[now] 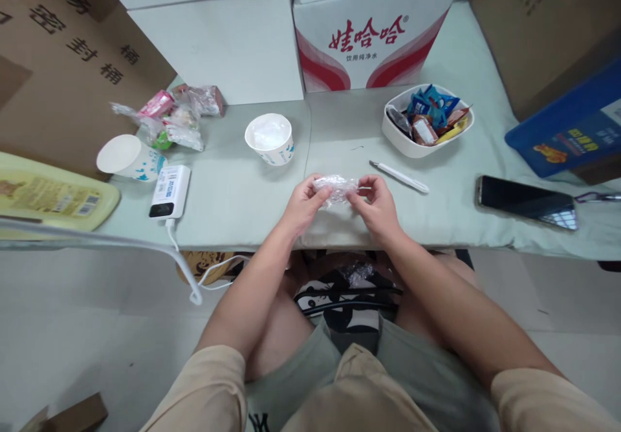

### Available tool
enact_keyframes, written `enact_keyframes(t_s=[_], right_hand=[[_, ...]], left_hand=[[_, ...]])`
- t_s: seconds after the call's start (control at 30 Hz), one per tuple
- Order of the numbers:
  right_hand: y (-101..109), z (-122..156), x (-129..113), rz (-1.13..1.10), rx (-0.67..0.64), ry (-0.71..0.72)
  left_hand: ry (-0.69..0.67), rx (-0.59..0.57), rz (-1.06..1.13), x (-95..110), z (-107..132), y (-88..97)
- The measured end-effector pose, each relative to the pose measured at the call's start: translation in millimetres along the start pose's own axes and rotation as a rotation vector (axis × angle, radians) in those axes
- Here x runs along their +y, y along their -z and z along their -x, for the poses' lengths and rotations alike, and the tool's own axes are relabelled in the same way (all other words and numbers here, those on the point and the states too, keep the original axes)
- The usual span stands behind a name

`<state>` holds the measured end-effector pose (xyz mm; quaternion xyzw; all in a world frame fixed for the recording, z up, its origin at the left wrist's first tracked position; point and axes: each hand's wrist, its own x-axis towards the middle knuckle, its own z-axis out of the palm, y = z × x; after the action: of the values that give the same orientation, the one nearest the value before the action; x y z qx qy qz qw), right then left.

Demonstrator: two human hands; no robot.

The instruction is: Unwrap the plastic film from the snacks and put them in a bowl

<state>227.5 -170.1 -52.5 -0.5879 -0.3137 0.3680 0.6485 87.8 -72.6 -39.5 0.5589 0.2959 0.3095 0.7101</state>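
Between my two hands, just above the cloth-covered table (233, 205), is a small bundle of clear crinkled plastic wrap (338, 186); I cannot make out whether anything is inside. My left hand (306, 202) pinches its left end between thumb and fingers. The right end is gripped by my right hand (374, 204), thumb in front and fingers behind. Beyond the bundle to the left stands a paper cup (279, 154) with clear plastic in it. A white pen-like tool (400, 176) with a dark tip lies to the right of my right hand.
A white bowl (412, 147) of small packets stands back right, a phone (526, 202) farther right. At left are a tipped paper cup (129, 158), a white power bank (171, 189) with a cable, and wrapped snacks (182, 118). White cartons (361, 44) line the back.
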Motion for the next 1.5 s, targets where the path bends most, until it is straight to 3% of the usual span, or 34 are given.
enact_keyframes(t_s=[0.13,0.2,0.3,0.43,0.5,0.53,0.63,0.73,0.83,1.1,1.27,1.5], right_hand=[[-1.1,-3.7,1.1,0.013,-0.105,0.025],[-1.1,-5.6,0.5,0.04,-0.118,0.013],[0.6,-8.1,-1.1,0.069,-0.114,-0.023],[3.4,-9.3,-1.3,0.135,-0.139,-0.042],[3.3,-9.1,-0.7,0.176,-0.162,-0.032],[2.9,-8.9,-0.6,0.195,-0.174,-0.022],[1.4,-7.9,-2.8,0.256,-0.212,0.019],[0.4,-7.1,-7.6,0.306,-0.246,0.041],[0.0,-7.1,-10.7,0.328,-0.256,0.038],[-2.0,-6.7,-8.9,0.357,-0.287,0.073],[-3.5,-5.1,-7.9,0.398,-0.295,0.098],[-3.5,-6.0,-8.9,0.433,-0.317,0.102]], left_hand=[[0.038,-0.018,-0.029,-1.7,0.3,-2.6],[-0.007,0.048,-0.133,0.2,0.2,2.7],[-0.149,0.31,-0.319,12.7,-0.1,24.3],[-0.373,0.832,-0.67,48.8,-8.5,67.0],[-0.397,0.973,-0.884,69.9,-20.8,84.1],[-0.387,0.982,-0.999,79.5,-28.9,90.0],[-0.317,0.905,-1.266,99.4,-55.5,96.0],[-0.117,0.674,-1.443,106.3,-72.7,89.5],[0.057,0.463,-1.557,110.5,-74.3,82.4],[0.103,-0.01,-1.741,126.5,-62.4,90.0],[0.216,-0.058,-1.904,119.0,-69.2,88.0],[0.151,-0.206,-1.996,114.0,-84.8,75.7]])
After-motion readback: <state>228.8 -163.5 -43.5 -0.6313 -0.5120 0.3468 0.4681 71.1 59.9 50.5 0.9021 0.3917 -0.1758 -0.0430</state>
